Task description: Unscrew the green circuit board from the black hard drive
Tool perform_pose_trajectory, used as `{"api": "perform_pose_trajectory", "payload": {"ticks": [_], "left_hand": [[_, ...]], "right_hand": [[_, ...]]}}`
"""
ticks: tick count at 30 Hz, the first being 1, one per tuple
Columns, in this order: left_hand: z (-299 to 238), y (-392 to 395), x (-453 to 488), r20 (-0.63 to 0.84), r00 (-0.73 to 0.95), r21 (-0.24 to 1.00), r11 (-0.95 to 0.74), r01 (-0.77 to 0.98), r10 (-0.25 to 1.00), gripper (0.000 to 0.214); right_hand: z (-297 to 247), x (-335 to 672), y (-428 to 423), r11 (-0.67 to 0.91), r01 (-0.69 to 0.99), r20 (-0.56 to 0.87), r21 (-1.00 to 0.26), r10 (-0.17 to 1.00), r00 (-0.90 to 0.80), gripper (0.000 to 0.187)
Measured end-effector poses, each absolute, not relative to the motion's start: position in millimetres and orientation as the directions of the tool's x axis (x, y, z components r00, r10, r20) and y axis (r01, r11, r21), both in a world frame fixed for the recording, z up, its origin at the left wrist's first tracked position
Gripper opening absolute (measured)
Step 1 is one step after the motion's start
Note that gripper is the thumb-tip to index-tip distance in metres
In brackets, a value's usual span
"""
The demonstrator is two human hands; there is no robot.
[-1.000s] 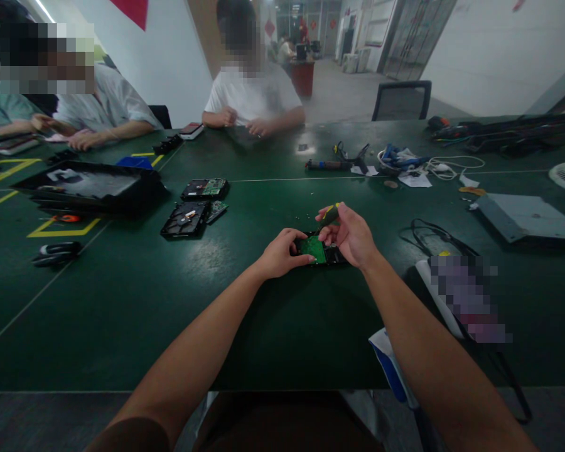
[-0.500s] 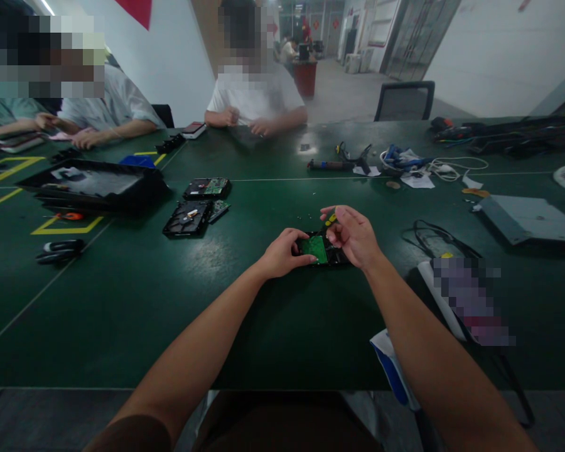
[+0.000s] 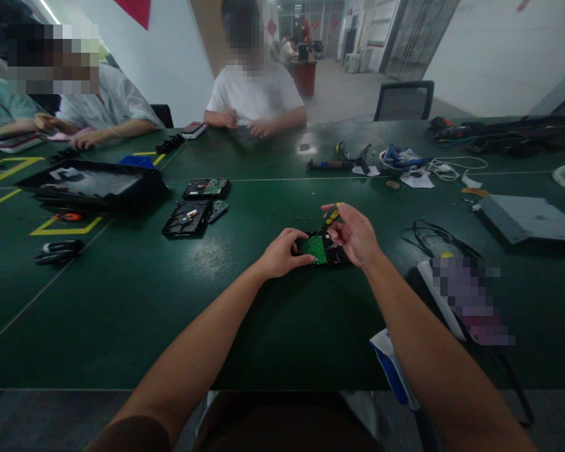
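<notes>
A black hard drive with a green circuit board [image 3: 314,250] lies on the green table in front of me. My left hand [image 3: 285,252] grips the drive's left end, thumb along the near edge and fingers over the far side. In my right hand [image 3: 355,235] is a yellow and black screwdriver [image 3: 332,215], pinched by its handle and tilted over the drive. Its tip is close to the board's far right corner; whether it touches a screw I cannot tell. Several tiny screws [image 3: 304,217] lie just beyond the drive.
Left of me lie two more hard drives [image 3: 206,187] [image 3: 184,220], a loose circuit board [image 3: 218,211] and a black tray [image 3: 94,182]. A grey metal box [image 3: 532,216], cables [image 3: 445,235] and a pouch-like item [image 3: 468,301] are on the right. Co-workers [image 3: 257,94] sit across the table.
The screwdriver has turned slightly in my right hand, and more of its yellow handle shows. My left hand and the hard drive stay in place.
</notes>
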State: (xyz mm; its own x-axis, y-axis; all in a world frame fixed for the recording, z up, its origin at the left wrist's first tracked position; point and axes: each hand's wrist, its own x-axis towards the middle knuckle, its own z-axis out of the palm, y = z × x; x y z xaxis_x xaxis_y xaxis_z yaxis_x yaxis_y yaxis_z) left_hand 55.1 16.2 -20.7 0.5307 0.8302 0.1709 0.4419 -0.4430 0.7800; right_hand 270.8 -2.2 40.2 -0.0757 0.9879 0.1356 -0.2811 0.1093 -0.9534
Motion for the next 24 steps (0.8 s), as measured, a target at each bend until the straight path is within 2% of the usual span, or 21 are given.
{"api": "perform_pose_trajectory", "payload": {"ticks": [5, 14, 24], "left_hand": [[-19.9, 15.5, 55.0, 0.164, 0.531, 0.783, -0.437, 0.443, 0.831, 0.064], [-16.3, 13.6, 55.6, 0.148, 0.528, 0.780, -0.427, 0.457, 0.836, 0.064], [-18.9, 14.8, 55.5, 0.161, 0.530, 0.769, -0.442, 0.462, 0.833, 0.064]], "right_hand": [[40.9, 269.9, -3.9, 0.119, -0.297, 0.147, -0.948, 0.987, -0.072, 0.029], [40.6, 267.7, -1.7, 0.047, -0.328, 0.087, -0.944, 0.991, -0.106, 0.049], [40.9, 268.1, -3.5, 0.073, -0.321, 0.114, -0.944, 0.987, -0.111, 0.033]]}}
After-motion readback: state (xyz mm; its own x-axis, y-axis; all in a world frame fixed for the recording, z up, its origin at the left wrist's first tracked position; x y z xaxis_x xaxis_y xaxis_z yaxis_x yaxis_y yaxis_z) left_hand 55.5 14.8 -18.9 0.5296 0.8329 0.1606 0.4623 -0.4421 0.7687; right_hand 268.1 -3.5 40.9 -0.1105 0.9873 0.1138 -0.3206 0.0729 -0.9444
